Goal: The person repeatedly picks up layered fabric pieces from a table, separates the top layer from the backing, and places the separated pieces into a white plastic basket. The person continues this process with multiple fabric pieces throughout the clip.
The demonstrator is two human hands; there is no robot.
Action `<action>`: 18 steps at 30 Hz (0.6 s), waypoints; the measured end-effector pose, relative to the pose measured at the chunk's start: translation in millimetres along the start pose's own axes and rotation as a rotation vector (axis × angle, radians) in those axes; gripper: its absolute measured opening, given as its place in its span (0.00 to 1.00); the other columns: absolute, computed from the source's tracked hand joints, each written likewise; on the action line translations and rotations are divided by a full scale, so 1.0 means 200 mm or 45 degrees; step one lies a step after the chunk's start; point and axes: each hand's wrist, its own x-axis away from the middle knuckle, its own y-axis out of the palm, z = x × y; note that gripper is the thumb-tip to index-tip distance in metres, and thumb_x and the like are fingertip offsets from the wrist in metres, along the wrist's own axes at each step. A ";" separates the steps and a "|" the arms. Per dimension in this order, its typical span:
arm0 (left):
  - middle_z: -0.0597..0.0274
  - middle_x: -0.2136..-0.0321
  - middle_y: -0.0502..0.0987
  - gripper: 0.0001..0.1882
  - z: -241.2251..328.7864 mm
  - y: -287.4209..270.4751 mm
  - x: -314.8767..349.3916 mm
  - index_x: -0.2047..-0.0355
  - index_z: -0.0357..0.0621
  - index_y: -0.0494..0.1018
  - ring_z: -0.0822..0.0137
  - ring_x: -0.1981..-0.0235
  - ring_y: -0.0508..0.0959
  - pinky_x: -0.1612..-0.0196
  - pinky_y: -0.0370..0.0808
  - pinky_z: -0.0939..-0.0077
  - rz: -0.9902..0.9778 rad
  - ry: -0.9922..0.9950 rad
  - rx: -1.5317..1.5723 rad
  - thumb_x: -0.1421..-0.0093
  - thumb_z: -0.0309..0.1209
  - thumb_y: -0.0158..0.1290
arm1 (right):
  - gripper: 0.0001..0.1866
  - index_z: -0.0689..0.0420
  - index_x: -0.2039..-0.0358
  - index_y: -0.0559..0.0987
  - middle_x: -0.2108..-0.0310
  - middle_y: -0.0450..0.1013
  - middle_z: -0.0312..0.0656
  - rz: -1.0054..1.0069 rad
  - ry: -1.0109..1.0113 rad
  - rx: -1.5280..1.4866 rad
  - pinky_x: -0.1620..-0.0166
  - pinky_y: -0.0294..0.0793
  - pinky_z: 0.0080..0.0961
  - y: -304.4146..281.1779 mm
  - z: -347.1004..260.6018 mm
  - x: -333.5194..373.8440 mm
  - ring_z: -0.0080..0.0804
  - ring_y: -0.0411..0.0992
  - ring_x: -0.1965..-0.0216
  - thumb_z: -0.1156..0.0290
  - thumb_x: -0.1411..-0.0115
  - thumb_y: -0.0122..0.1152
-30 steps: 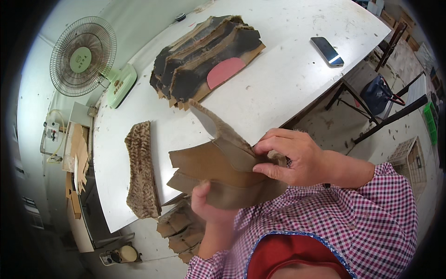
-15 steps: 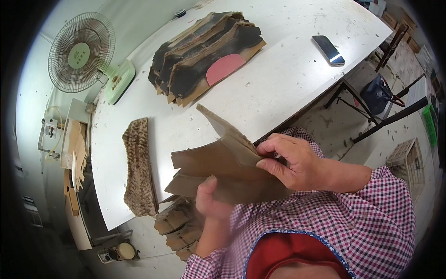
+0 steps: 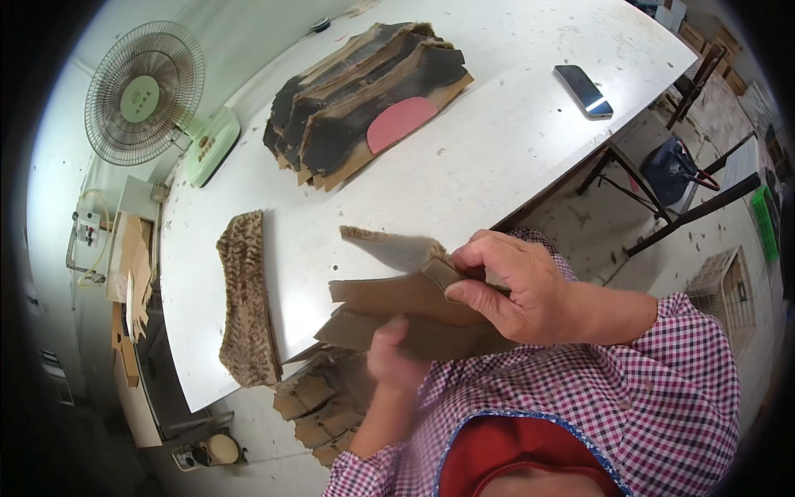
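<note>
My right hand (image 3: 517, 286) pinches a stack of brown cut pieces (image 3: 385, 296) at their right end, thumb on the near side. One fur-edged piece (image 3: 389, 247) with a smooth grey backing stands peeled up from the stack, bending away over the table. Lower down, my left hand (image 3: 397, 354) is closed at the near edge of the brown pieces; its thumb shows in front, slightly blurred, and its fingers are hidden. To the left, a strip of curly brown fur (image 3: 247, 298) lies fur side up on the white table (image 3: 464, 182).
At the back lies a pile of dark-backed fur pieces (image 3: 356, 99) with a pink rounded template (image 3: 402, 124) on it. A phone (image 3: 584, 91) rests at the right, a green fan (image 3: 214, 147) at the left. More brown pieces (image 3: 319, 406) sit below the table edge.
The grey-backed fur piece has tipped lower and opened away from the stack. The brown pieces and my left hand have shifted slightly right; my right hand has moved a little left.
</note>
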 end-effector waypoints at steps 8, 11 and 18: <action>0.52 0.48 0.71 0.27 -0.02 0.00 0.00 0.46 0.35 0.66 0.56 0.45 0.69 0.40 0.64 0.61 0.003 -0.085 -0.056 0.45 0.36 0.42 | 0.08 0.63 0.68 0.74 0.73 0.70 0.45 -0.029 0.008 0.009 0.71 0.70 0.31 -0.02 -0.01 -0.01 0.41 0.71 0.74 0.77 0.46 0.65; 0.51 0.46 0.70 0.28 -0.03 -0.02 0.03 0.45 0.34 0.65 0.56 0.43 0.68 0.38 0.63 0.62 0.013 -0.104 -0.028 0.45 0.36 0.42 | 0.08 0.63 0.70 0.73 0.75 0.69 0.45 0.027 -0.102 -0.002 0.73 0.68 0.32 0.00 0.01 -0.03 0.42 0.70 0.75 0.76 0.45 0.65; 0.48 0.43 0.67 0.32 0.00 0.10 0.00 0.42 0.32 0.62 0.54 0.40 0.66 0.36 0.61 0.60 0.064 -0.144 -0.136 0.46 0.35 0.43 | 0.08 0.62 0.74 0.71 0.80 0.65 0.44 -0.119 -0.076 -0.018 0.77 0.63 0.29 -0.05 0.04 -0.05 0.38 0.64 0.80 0.77 0.43 0.63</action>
